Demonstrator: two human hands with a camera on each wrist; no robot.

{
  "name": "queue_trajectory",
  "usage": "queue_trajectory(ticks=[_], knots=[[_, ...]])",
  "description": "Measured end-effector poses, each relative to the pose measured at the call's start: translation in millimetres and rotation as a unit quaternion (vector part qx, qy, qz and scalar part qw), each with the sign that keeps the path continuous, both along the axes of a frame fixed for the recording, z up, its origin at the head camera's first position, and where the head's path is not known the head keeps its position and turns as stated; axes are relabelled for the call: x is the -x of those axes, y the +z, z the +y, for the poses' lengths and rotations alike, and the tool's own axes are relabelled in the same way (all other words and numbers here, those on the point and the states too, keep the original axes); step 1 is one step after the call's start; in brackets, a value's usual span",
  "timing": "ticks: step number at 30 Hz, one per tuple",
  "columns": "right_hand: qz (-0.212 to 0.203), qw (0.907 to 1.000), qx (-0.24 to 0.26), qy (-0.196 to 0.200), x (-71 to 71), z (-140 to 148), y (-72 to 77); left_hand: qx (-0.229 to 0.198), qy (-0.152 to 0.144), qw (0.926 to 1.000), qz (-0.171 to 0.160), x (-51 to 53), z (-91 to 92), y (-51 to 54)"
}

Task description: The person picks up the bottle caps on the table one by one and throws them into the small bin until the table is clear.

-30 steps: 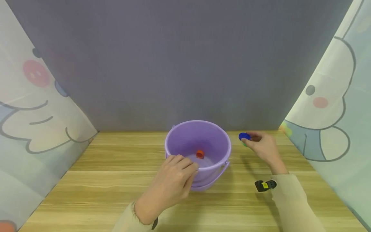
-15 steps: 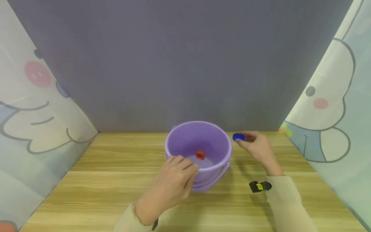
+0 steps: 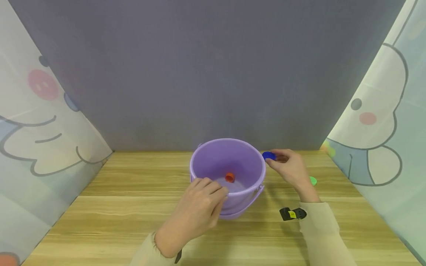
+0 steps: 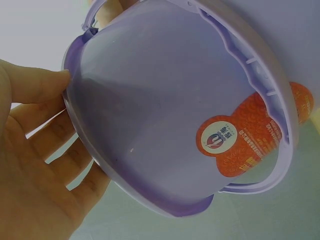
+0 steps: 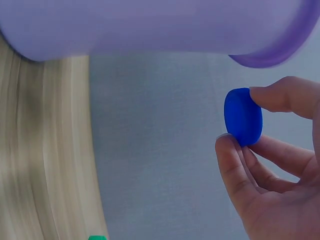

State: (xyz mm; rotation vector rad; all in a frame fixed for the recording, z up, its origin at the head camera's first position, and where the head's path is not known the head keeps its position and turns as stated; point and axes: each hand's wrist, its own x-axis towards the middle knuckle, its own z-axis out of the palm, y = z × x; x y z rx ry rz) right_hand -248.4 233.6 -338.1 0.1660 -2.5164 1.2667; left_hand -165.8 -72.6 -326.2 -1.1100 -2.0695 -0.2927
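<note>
A purple bucket (image 3: 213, 153) stands upright on the table, an orange cap (image 3: 229, 177) lying at its bottom. My left hand (image 3: 194, 207) grips the near rim; in the left wrist view the thumb presses on one side of the rim and the fingers (image 4: 55, 130) on the other. Right of the bucket, my right hand (image 3: 292, 170) pinches a round blue cap (image 3: 269, 155) between thumb and fingers, above the table and close outside the rim. In the right wrist view the blue cap (image 5: 243, 116) is seen edge-on, apart from the bucket's wall (image 5: 140, 30).
A green cap (image 3: 313, 180) lies on the wooden table (image 3: 133, 207), partly behind my right wrist. The bucket's handle (image 3: 254, 199) hangs down on the near side. A grey panel (image 3: 213, 74) rises behind the table, and printed cloth walls (image 3: 376, 111) flank it.
My right hand has moved left toward the bucket with the blue cap, and the green cap has come into view behind it. The left hand and bucket have stayed put.
</note>
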Motion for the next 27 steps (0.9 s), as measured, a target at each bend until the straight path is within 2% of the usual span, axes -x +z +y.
queue_trajectory(ticks=[17,27], knots=[[0.008,0.9999,0.008,0.001,-6.5,-9,8.7,0.0,0.001,1.0,-0.002,1.0,-1.1,-0.1],[0.041,0.9991,0.014,-0.002,-14.3,-10,14.8,-0.001,-0.003,1.0,0.003,0.5,-0.1,0.4]])
